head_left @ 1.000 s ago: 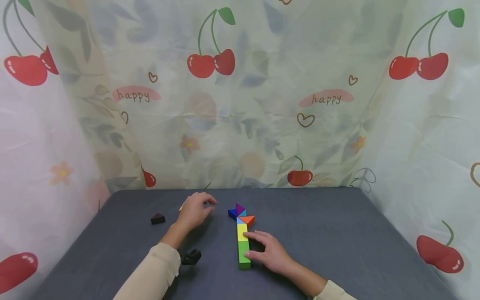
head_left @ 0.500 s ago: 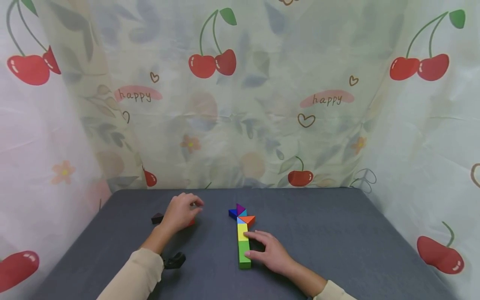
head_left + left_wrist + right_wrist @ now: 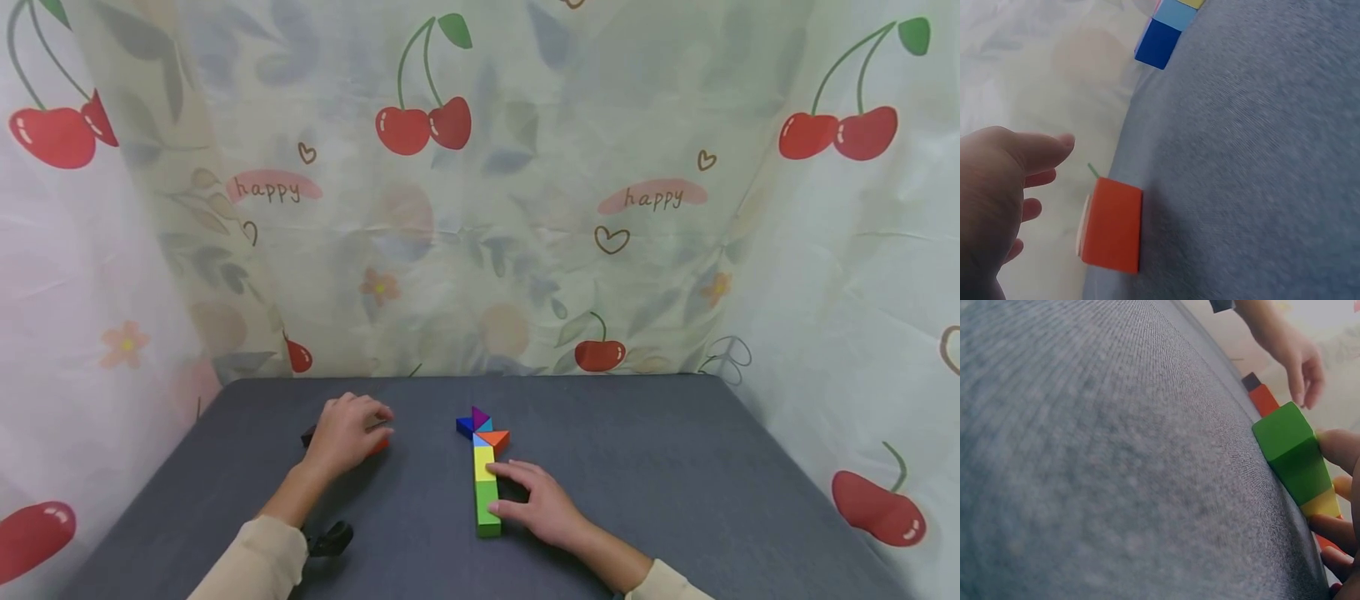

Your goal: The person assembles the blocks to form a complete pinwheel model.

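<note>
In the head view my left hand (image 3: 347,433) hovers over a red block (image 3: 380,446), its fingers loosely bent. The left wrist view shows that hand apart from the red block (image 3: 1113,226), holding nothing. My right hand (image 3: 543,504) rests beside a row of blocks, its thumb on the green block (image 3: 487,500) and a fingertip on the yellow block (image 3: 483,463). Beyond the yellow one lie a small light blue triangle (image 3: 480,441), an orange triangle (image 3: 495,439), a dark blue triangle (image 3: 465,427) and a purple triangle (image 3: 479,417).
A black block (image 3: 307,436) lies left of my left hand, partly hidden by it. The dark grey cloth of the table (image 3: 637,450) ends at a printed curtain (image 3: 510,275) on the back and sides. A black strap end (image 3: 332,540) hangs at my left wrist.
My left hand has moved left, away from the row of blocks, toward the red and black blocks, partly covering the black one. My right hand and the row have stayed in place.
</note>
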The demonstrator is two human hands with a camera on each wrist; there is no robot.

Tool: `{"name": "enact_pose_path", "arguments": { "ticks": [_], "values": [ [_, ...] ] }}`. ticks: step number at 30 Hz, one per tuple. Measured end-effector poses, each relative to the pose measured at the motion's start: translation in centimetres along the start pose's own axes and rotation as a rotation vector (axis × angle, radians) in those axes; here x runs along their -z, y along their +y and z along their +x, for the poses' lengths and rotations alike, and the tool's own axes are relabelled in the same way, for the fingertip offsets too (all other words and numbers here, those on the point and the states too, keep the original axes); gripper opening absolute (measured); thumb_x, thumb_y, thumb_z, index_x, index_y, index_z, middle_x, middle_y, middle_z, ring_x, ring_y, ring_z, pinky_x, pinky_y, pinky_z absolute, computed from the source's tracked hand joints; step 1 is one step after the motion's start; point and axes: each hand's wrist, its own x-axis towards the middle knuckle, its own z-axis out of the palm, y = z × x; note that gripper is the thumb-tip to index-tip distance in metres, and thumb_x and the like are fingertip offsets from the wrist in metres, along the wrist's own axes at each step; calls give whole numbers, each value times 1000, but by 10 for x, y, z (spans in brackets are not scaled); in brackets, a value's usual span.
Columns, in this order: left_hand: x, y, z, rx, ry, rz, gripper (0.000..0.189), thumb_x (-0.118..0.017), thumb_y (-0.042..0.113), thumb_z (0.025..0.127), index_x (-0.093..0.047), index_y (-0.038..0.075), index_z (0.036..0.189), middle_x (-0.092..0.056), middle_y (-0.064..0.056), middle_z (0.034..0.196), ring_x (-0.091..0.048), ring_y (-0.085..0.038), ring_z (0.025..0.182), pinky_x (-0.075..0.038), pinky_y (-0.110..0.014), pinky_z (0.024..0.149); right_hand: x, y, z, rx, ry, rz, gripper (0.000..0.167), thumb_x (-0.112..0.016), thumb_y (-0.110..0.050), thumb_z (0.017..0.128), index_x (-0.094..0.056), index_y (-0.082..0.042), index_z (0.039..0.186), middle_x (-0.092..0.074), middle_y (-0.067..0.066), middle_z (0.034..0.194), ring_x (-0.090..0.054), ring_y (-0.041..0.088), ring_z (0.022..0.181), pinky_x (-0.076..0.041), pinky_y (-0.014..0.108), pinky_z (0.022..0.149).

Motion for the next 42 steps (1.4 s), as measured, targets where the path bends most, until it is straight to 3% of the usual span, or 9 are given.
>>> {"name": "enact_pose_path", "arguments": {
  "ticks": [5,10,21,31,42],
  "values": [
    [-3,-5,-9,25,-12,23,26,-83,28,79,-76,20,102,-69,3,106,-55,-22,89,-40,-47,80,1,0,0,15,15,-20,53,-74,-45,84,-62,-24,132,-55,9,136,-43,35,130,-33,61,101],
    [-6,-7,-15,63,-14,79,31,-83,36,77,-75,18,102,-68,-1,100,-56,-26,91,-41,-51,79,2,-1,0,8,9,-16,54,-74,-44,85,-62,-22,132,-54,11,136,-42,35,131,-32,61,101],
    [-15,-18,-30,163,62,90,37,-84,37,75,-75,16,104,-69,-7,104,-54,-30,92,-39,-50,80,0,1,2,6,5,-10,53,-73,-45,85,-62,-23,132,-53,11,136,-43,35,130,-33,60,102],
    [-18,-17,-31,259,-20,67,44,-82,37,77,-73,16,115,-70,-9,103,-50,-28,89,-33,-54,85,2,3,0,5,4,-10,54,-73,-45,85,-62,-23,132,-54,10,136,-42,34,131,-33,60,102],
    [-20,-11,-26,314,-63,55,41,-82,32,79,-73,17,117,-69,-8,92,-51,-27,87,-32,-54,85,2,1,-1,27,13,-10,53,-74,-42,85,-62,-21,132,-55,10,135,-43,35,130,-33,60,101]
  ]
}}
